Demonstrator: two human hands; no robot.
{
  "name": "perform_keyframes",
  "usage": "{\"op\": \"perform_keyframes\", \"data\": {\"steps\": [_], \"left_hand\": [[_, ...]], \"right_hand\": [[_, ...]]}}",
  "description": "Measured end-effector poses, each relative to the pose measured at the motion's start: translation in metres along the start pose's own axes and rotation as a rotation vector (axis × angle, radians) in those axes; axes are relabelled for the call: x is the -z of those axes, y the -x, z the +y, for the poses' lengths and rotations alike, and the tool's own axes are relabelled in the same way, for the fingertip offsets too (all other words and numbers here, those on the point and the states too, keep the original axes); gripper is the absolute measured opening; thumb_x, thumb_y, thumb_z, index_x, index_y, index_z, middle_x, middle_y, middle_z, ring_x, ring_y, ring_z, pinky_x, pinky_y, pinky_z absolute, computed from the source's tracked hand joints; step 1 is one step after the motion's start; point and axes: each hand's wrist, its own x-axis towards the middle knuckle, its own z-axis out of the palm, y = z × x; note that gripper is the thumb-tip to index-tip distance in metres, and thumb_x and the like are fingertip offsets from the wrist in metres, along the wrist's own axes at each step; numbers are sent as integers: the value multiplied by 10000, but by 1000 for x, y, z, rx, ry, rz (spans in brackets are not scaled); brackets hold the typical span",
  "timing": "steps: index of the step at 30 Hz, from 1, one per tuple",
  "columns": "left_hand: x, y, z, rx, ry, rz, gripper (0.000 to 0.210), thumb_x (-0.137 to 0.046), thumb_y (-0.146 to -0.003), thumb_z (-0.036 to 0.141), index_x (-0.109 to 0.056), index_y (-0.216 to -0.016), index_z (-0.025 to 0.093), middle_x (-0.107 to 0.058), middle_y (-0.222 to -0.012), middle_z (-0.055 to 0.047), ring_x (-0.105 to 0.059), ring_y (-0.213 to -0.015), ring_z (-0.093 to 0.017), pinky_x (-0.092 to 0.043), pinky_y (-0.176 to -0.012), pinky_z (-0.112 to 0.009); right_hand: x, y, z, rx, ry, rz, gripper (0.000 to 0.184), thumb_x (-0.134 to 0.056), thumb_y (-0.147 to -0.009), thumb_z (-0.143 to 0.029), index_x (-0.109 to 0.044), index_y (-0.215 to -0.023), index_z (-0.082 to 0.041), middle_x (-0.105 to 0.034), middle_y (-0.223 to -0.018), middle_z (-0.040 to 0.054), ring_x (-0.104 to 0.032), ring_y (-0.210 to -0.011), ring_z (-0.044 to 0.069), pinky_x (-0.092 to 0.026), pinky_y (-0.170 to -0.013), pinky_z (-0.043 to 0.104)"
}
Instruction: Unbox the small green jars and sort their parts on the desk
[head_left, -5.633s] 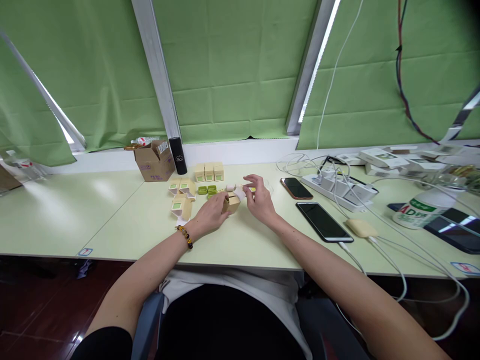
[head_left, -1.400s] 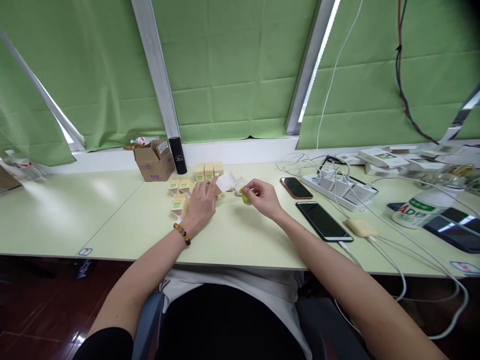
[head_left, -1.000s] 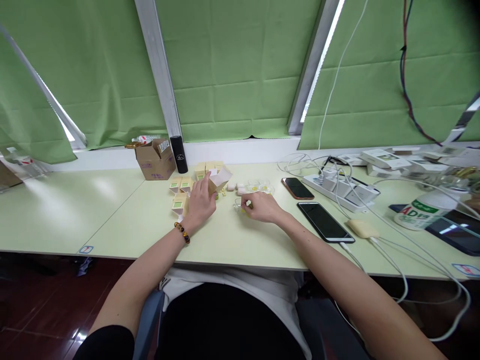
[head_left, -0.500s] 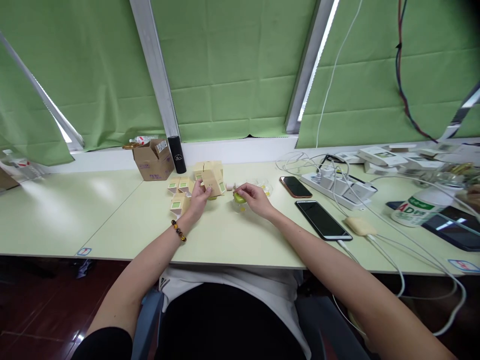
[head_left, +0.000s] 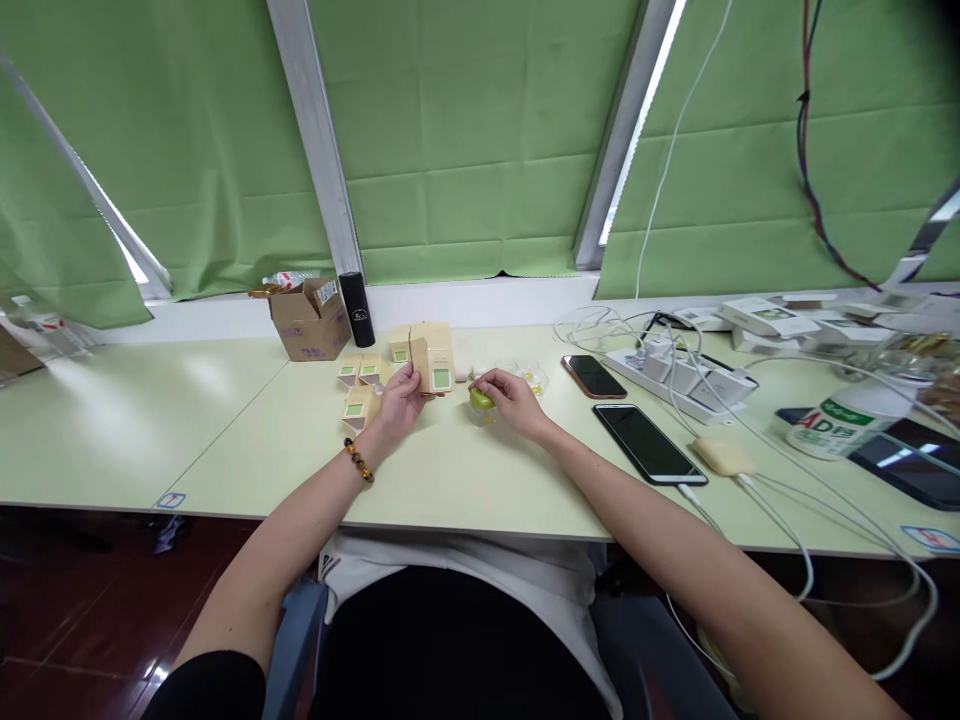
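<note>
My left hand (head_left: 400, 404) is closed around a beige cardboard box (head_left: 441, 360) with a green square near its lower end, tilted up above the table. A little to the right, my right hand (head_left: 514, 402) pinches the green top of a small clear container (head_left: 481, 400), which is near or on the tabletop; whether it touches is hard to tell. More beige boxes with green squares (head_left: 361, 405) stand just left of and behind my left hand. Clear pieces with yellow bits (head_left: 532, 378) lie beyond my right hand.
Behind stand an open brown carton (head_left: 307, 325) and a black cylinder (head_left: 357, 310). To the right lie two phones (head_left: 649, 443), a white power strip (head_left: 675, 380) with tangled cables, a yellowish charger (head_left: 721, 455) and a white bottle (head_left: 851, 415). The table's front edge runs before me.
The beige box in my left hand has turned, so its side with the green square now faces me. My right hand stays nearly in place on the green-topped container.
</note>
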Motion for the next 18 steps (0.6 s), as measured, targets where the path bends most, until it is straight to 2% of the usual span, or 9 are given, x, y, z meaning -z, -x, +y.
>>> {"op": "perform_keyframes", "data": {"steps": [9, 12, 15, 18], "left_hand": [[2, -1, -2, 5, 40, 18, 262, -636, -961, 321, -690, -1178, 184, -755, -1219, -114, -711, -877, -188, -587, -829, -351], [1, -1, -1, 23, 64, 39, 239, -620, -968, 309, -702, -1148, 175, -756, -1220, -118, -715, -902, -193, -584, -835, -346], [-4, 0, 3, 40, 50, 41, 269, -614, -974, 329, -697, -1167, 161, -743, -1260, -146, -722, -923, -209, -586, -844, -362], [-12, -1, 7, 55, 39, -8, 330, -606, -977, 349, -686, -1223, 144, -731, -1290, -176, -730, -957, -232, -597, -822, -375]], "right_hand": [[1, 1, 4, 25, 165, -51, 266, -569, -935, -445, -700, -907, -215, -783, -968, 64, -689, -879, 217, -540, -864, 379], [0, 2, 5, 21, 161, -62, 239, -598, -919, -437, -699, -892, -222, -782, -931, 60, -703, -884, 226, -557, -902, 403], [0, 3, 2, 19, 134, -46, 227, -641, -900, -437, -710, -936, -224, -788, -984, 72, -723, -943, 246, -560, -946, 439], [0, 6, -9, 64, 96, 13, 266, -654, -919, -474, -717, -1012, -233, -787, -1083, 84, -727, -1032, 259, -542, -1012, 465]]}}
